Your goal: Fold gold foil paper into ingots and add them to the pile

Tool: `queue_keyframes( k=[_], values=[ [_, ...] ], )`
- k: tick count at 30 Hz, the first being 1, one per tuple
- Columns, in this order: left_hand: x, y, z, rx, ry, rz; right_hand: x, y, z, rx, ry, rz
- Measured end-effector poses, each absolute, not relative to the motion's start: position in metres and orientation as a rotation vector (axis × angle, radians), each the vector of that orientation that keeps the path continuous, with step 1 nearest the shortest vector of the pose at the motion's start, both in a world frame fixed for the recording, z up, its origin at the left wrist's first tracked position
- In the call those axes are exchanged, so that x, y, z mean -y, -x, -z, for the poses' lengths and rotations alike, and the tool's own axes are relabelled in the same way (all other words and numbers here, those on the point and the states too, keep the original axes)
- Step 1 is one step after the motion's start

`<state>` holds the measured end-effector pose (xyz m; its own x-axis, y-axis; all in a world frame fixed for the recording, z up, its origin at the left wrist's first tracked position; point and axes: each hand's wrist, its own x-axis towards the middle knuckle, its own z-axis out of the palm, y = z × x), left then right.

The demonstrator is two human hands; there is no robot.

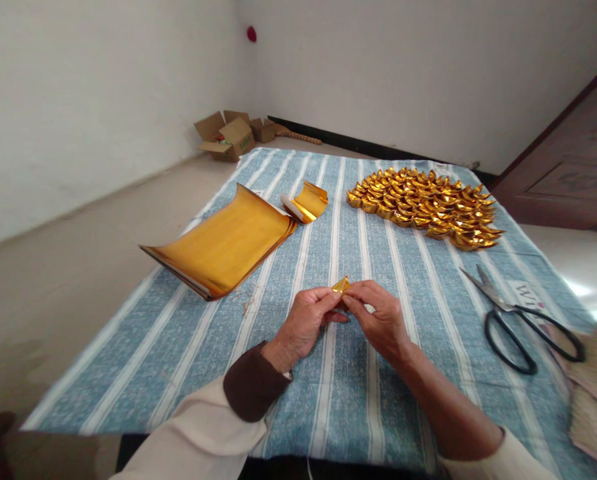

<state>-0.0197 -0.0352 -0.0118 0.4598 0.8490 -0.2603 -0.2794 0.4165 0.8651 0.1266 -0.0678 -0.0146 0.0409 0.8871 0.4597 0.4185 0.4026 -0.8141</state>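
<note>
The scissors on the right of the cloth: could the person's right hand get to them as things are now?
Probably yes. The scissors lie in the open on the striped cloth, with nothing between them and the right hand. But that hand and the left hand are both pinching a small gold paper piece.

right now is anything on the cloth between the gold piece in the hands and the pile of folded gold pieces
Nothing visible. Both hands, left hand and right hand, pinch the small gold piece. Only bare striped cloth lies between it and the pile of folded gold pieces. The scissors lie off to the right, the gold sheets to the left.
</note>
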Motion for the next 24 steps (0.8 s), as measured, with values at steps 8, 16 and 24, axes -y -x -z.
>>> queue_keyframes(
  k=[8,16,24],
  values=[
    [0.0339,0.0215,0.0118,-0.782,-0.767,-0.812,0.0678,-0.1253,0.0159,1.601,1.174,-0.510],
    [0.0321,0.0215,0.0111,-0.768,-0.713,-0.832,0.0677,-0.1242,0.0213,1.657,1.172,-0.471],
    [0.0297,0.0249,0.0146,-0.765,-0.698,-0.826,0.0668,-0.1286,0.0225,1.533,1.196,-0.549]
  ],
)
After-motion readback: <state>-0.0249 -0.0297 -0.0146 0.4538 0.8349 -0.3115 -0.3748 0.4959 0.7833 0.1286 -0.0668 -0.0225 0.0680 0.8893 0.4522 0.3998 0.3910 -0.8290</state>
